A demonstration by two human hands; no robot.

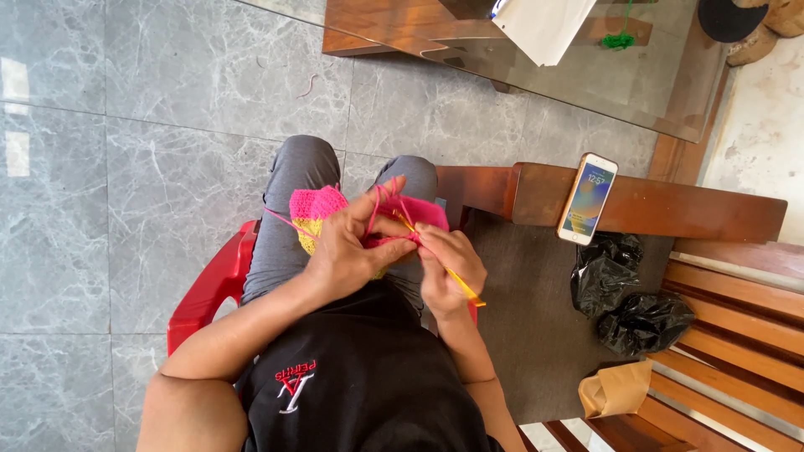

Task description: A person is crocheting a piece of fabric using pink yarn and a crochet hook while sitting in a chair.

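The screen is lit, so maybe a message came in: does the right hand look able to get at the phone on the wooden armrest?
Probably yes: the phone lies uncovered on the armrest to that side, with nothing between. But the right hand holds a yellow crochet hook.

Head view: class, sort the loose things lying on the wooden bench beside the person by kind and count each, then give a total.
Smartphone: 1
Black plastic bags: 2
Brown paper bag: 1
Total: 4
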